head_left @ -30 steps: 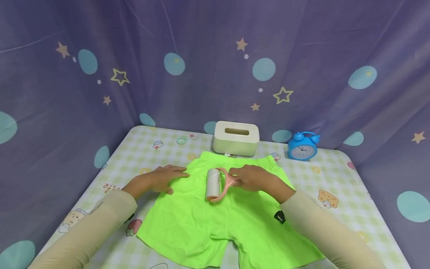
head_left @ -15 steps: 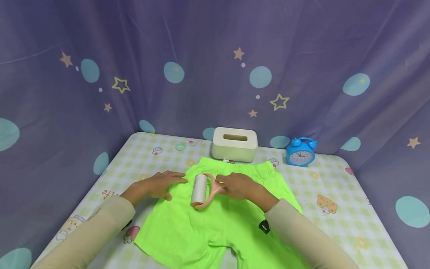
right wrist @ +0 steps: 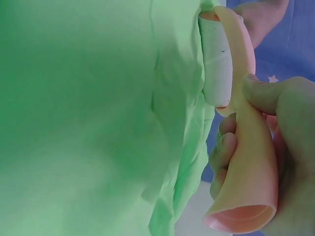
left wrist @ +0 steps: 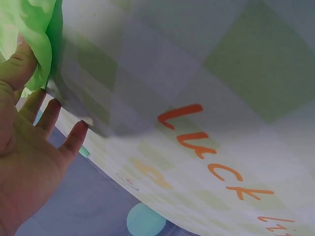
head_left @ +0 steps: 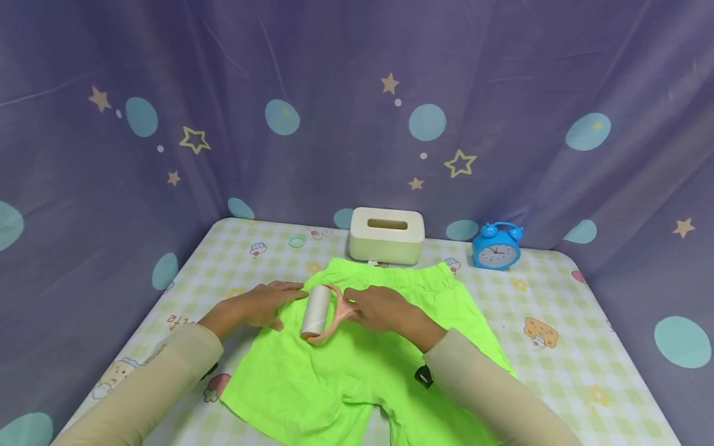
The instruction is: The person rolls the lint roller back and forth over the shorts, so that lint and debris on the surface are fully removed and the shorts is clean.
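Note:
Bright green shorts (head_left: 357,353) lie spread on the table, waistband at the far side. My right hand (head_left: 379,308) grips the pink handle of a lint roller (head_left: 316,311); its white sticky roll rests against the cloth near the left side of the waistband. In the right wrist view, fingers and thumb wrap the lint roller's handle (right wrist: 253,162), and dark specks show on the roll (right wrist: 216,59). My left hand (head_left: 268,305) rests with relaxed, spread fingers on the shorts' left edge, close beside the roll. The left wrist view shows its thumb on the green cloth (left wrist: 42,34).
A pale green tissue box (head_left: 387,236) stands behind the waistband. To its right is a blue alarm clock (head_left: 496,246), and to its left a small green ring (head_left: 297,240). A checked cloth (head_left: 558,384) covers the table; purple curtains (head_left: 346,80) surround it.
My right hand has slid the lint roller leftward across the shorts, from near the middle to beside the left hand. The left hand stays at the shorts' edge.

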`<state>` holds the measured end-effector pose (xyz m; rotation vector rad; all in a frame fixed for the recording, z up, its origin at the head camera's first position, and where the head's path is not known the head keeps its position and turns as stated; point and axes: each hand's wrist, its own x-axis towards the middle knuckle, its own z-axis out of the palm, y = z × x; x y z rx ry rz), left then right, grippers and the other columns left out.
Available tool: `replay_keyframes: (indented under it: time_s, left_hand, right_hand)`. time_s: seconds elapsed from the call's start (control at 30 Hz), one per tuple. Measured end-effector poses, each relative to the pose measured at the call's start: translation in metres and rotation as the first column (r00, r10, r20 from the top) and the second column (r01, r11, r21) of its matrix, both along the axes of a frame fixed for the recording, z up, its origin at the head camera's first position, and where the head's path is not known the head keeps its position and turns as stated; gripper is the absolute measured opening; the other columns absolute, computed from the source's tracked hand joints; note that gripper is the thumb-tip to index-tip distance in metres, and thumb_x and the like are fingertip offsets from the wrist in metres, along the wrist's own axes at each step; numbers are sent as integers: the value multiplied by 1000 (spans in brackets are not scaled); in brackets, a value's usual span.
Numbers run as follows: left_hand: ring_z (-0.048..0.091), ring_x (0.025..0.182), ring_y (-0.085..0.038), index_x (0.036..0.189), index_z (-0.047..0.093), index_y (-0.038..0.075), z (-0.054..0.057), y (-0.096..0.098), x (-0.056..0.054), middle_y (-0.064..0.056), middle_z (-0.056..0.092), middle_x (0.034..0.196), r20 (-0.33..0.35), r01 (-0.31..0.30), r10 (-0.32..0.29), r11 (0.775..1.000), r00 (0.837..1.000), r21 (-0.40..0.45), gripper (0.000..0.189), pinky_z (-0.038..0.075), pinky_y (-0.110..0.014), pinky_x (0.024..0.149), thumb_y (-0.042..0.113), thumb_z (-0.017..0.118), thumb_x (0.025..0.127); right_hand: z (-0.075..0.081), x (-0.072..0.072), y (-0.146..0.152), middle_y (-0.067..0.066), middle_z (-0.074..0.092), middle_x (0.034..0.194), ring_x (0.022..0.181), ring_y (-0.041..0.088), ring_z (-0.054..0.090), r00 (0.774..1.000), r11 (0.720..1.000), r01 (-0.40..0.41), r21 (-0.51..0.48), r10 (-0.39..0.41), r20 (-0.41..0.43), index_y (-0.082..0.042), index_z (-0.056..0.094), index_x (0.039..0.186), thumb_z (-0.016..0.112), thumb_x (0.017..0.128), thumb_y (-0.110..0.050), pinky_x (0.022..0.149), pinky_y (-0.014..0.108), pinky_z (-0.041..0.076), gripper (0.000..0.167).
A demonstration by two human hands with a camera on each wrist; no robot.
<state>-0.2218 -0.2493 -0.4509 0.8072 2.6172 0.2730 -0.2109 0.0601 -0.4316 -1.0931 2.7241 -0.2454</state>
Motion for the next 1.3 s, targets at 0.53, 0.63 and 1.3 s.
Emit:
replay_keyframes:
  time_s: [0.53,0.63,1.3]
  left_hand:
    - [31,149,-47,158,39,15,5,-13,-5,-17,32,165,13,-43,43,998,999,-36,87,34,-70,111,38,81,86]
    - [31,149,-48,156,43,14,7,-17,-7,-19,34,164,45,-32,32,999,998,-12,80,34,-67,113,32,80,88]
    - [34,147,-47,156,39,5,4,-19,-10,-19,38,161,18,-54,54,998,998,-17,84,37,-62,114,27,82,86]
  right_hand:
    - [8,4,-34,-4,52,66,54,13,49,997,996,72,50,-74,32,-24,56,115,61,102,-42,49,28,39,22]
    - [9,6,-38,-3,52,66,53,13,49,996,995,80,62,-82,38,-23,55,111,61,102,-42,49,28,39,21]
    - [18,8,-61,-3,57,71,56,14,54,990,979,133,152,-137,16,-26,58,116,58,103,-45,48,31,43,23]
